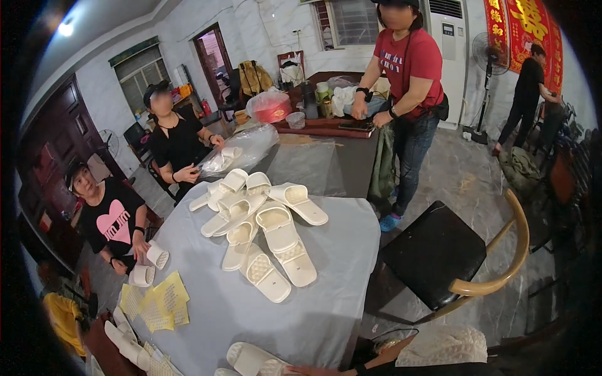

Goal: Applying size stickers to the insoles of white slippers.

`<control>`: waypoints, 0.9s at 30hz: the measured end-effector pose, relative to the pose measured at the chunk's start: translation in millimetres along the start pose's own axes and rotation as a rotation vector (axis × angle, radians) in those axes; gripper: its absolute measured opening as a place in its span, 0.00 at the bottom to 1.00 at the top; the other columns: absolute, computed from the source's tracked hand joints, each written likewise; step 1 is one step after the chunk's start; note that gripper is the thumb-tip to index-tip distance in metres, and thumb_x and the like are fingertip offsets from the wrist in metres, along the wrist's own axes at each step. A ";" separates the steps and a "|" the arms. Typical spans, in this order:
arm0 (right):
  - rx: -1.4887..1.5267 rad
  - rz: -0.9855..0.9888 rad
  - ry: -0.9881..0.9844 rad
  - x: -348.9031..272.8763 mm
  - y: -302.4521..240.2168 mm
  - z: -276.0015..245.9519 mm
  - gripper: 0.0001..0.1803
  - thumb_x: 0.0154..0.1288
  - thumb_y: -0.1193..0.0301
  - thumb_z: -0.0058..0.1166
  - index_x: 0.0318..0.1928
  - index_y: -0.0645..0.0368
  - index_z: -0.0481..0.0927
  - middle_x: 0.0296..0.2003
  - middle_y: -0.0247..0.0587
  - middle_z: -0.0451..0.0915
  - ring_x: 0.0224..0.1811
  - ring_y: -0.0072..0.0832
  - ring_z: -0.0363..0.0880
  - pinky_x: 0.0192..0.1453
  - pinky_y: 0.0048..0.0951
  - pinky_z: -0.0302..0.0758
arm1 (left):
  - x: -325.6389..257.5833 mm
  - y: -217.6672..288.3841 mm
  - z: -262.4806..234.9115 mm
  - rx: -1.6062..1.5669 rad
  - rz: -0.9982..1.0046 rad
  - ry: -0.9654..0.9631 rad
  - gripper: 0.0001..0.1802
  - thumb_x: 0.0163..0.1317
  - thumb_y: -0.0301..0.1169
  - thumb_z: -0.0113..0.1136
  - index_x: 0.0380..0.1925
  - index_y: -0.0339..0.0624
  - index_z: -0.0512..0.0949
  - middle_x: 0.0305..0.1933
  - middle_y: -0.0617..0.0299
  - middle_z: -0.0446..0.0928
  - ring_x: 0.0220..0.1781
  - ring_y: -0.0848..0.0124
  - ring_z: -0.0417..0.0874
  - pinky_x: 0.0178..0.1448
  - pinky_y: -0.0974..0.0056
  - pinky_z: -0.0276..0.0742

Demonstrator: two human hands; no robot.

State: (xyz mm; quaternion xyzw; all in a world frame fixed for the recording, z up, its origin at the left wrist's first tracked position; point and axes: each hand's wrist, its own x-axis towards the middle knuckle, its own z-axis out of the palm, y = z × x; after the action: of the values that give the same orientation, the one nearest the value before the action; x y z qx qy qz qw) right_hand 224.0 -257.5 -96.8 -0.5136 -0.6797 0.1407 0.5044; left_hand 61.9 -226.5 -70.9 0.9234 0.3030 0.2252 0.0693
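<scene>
At the bottom edge, a cream slipper [251, 358] lies on the grey-covered table [207, 307], partly cut off by the frame. My right hand [316, 371] reaches in from the right and meets the heel side of that slipper. Only a strip of this hand shows, so its grip is hidden. My left hand is out of the picture. In the middle of the table rests a loose pile of cream slippers [288, 241] with quilted footbeds. Yellow sticker sheets [160, 304] are spread at the left edge, and more slippers [128, 344] lie below them.
Across the left side, a seated person handles two slippers [150, 263]; another holds a clear plastic bag [251, 147] with slippers inside. A standing person [407, 75] works at the dark far table [326, 160]. A black-seated wooden chair [439, 254] stands to the right.
</scene>
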 end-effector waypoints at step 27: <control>-0.481 0.326 -0.078 21.3 -35.3 -25.0 0.41 0.54 0.54 0.58 0.61 0.68 0.60 0.63 0.62 0.55 0.66 0.55 0.55 0.68 0.50 0.53 | -3.7 -8.5 -1.4 0.030 -0.206 -0.117 0.28 0.57 0.42 0.53 0.59 0.51 0.69 0.68 0.54 0.59 0.71 0.46 0.53 0.63 0.32 0.40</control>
State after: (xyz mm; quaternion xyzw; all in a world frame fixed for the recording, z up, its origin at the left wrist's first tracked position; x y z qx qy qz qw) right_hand 225.8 -263.0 -48.9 -0.7151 -0.6208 0.0745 0.3126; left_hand 54.1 -221.8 -73.3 0.8998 0.3951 0.1582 0.0958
